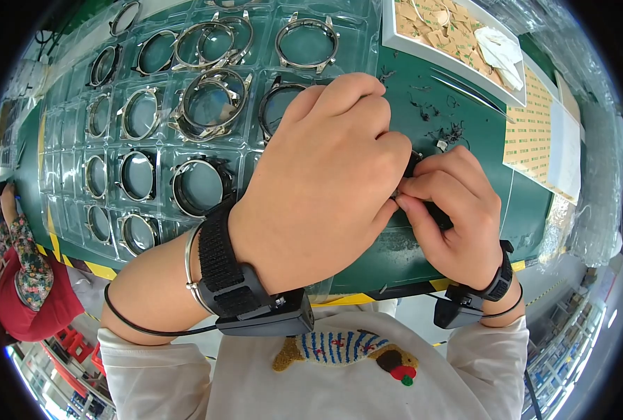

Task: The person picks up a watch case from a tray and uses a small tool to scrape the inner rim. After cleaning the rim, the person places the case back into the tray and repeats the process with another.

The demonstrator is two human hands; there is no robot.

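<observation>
Pinching almost closed at the tips, my right hand (469, 225) holds a mostly hidden dark part (414, 164) between both hands, seemingly to steady it, though what my left hand (322, 178) grips I cannot tell, and metal rings (307, 66) sit leftward in a clear tray (359, 42), presumably against scratching.

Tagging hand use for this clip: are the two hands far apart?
No, the left hand and right hand are close together, their fingertips nearly meeting above the green table.
</observation>
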